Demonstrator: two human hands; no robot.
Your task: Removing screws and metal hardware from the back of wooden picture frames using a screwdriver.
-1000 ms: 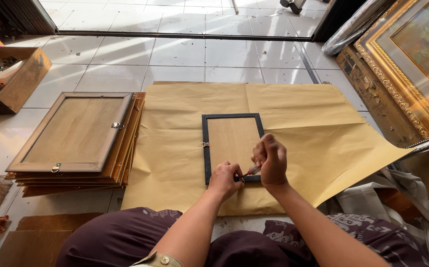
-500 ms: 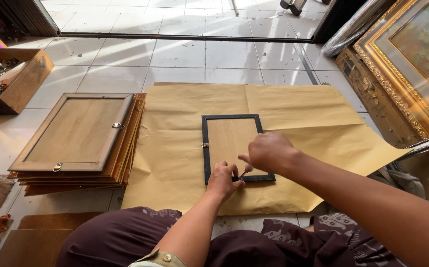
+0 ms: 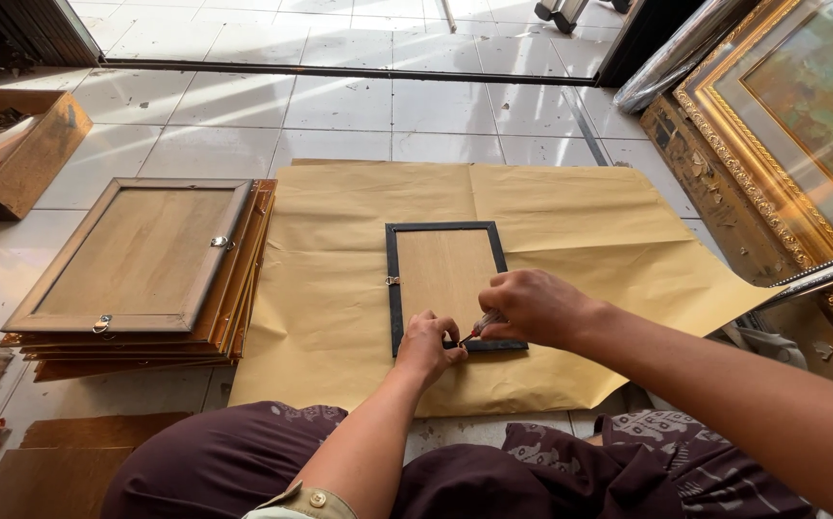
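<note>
bottom of the frame: dark maroon cloth (image 3: 215, 466) over the lap, forearms reaching up from it. just above centre-bottom, left hand (image 3: 428, 344) pressed on the lower edge of a small black picture frame (image 3: 393, 288), fingers curled down against the frame's bottom rail. right beside it, touching or nearly so, right hand (image 3: 532, 306) clenched around a small tool with a red handle (image 3: 482, 325), tip aimed at the rail between both hands; kind of tool too small to tell. frame lying face down, plywood back up, in the middle of the picture on a wide sheet of brown kraft paper (image 3: 570, 211) spread over the white tiled floor (image 3: 340, 115). left of centre, just beside the paper, a stack of larger wooden frames (image 3: 138, 259), backs up, small metal hangers on the top one. lower left corner, flat brown boards (image 3: 80, 452) on the floor. far left edge, an open wooden box (image 3: 27, 154) with bits inside. right edge and upper right, an ornate gold-coloured frame (image 3: 753, 163) leaning, a painting partly showing inside it.
</note>
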